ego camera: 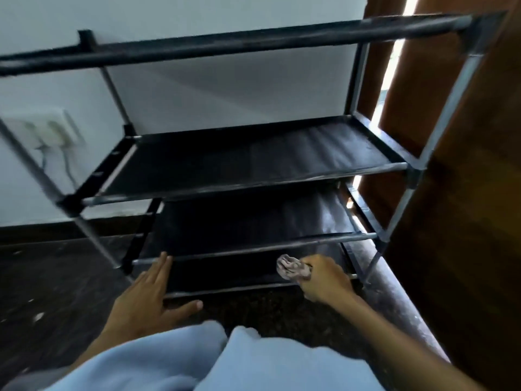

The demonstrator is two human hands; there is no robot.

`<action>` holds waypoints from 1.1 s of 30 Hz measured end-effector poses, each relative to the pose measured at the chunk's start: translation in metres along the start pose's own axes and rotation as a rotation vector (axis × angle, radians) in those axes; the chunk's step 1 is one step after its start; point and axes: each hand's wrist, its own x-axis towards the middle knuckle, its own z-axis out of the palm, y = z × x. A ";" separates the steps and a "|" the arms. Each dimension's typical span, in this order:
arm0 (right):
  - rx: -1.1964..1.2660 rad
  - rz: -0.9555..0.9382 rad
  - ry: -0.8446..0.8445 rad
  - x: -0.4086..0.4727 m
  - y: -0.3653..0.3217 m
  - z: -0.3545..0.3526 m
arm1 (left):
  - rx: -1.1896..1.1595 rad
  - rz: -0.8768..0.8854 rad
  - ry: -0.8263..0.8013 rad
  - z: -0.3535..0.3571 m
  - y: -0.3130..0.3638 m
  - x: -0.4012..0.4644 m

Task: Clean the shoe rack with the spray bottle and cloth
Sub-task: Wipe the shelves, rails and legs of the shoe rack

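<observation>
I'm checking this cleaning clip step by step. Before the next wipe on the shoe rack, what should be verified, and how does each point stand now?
1. Cloth in hand: ok, the right hand grips it bunched.
2. Cloth at the shoe rack: ok, near the lowest shelf's right end; contact cannot tell.
3. Left hand free: ok, open, fingertips at the lower front bar.
4. Shelves free of shoes: ok, none visible.
5. Spray bottle within reach: cannot tell, not in view.
6. Surface already sprayed: cannot tell, picture blurred.
</observation>
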 end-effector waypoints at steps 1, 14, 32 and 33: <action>-0.013 0.007 -0.026 -0.002 0.000 0.008 | -0.003 -0.002 -0.012 0.002 -0.008 -0.005; -0.051 -0.228 -0.205 0.088 -0.051 0.158 | -0.203 -0.008 -0.162 0.102 -0.088 0.043; -0.171 -0.462 -0.115 0.104 -0.111 0.232 | -0.188 0.012 -0.255 0.150 -0.107 0.064; -0.163 -0.495 -0.134 0.105 -0.127 0.240 | -0.170 0.012 -0.253 0.149 -0.106 0.065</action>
